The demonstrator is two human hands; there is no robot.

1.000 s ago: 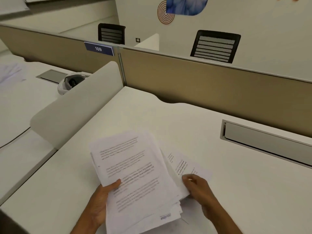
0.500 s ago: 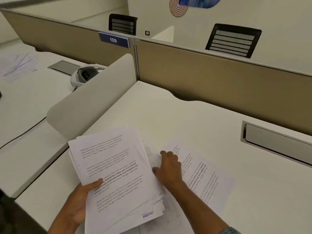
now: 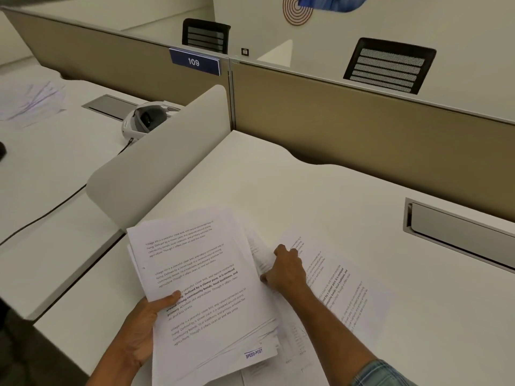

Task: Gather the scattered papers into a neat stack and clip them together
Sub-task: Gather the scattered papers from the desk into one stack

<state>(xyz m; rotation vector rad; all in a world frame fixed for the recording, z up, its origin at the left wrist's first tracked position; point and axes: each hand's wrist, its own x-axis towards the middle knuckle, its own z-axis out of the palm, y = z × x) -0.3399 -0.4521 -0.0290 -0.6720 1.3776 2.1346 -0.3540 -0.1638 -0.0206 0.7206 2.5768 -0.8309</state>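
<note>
A thick, uneven stack of printed papers (image 3: pixel 206 288) is held over the near edge of the white desk (image 3: pixel 320 196). My left hand (image 3: pixel 145 327) grips its left edge, thumb on the top sheet. A "SPEED-POST" envelope corner sticks out at the stack's bottom. To the right, loose printed sheets (image 3: pixel 342 291) lie flat on the desk. My right hand (image 3: pixel 287 270) rests on them with curled fingers, pinching a sheet's edge beside the stack. No clip is visible.
A white curved divider (image 3: pixel 156 165) stands left of the papers. A tan partition (image 3: pixel 362 129) with a "109" sign closes the back. A cable tray slot (image 3: pixel 457 232) sits at right. On the neighbouring desk lie a white headset (image 3: pixel 145 121), a cable and more papers (image 3: pixel 33 103).
One second ago the right hand held a sheet next to the stack; now it lies further out on loose sheets spread flat at right. The view shifted left and down.
</note>
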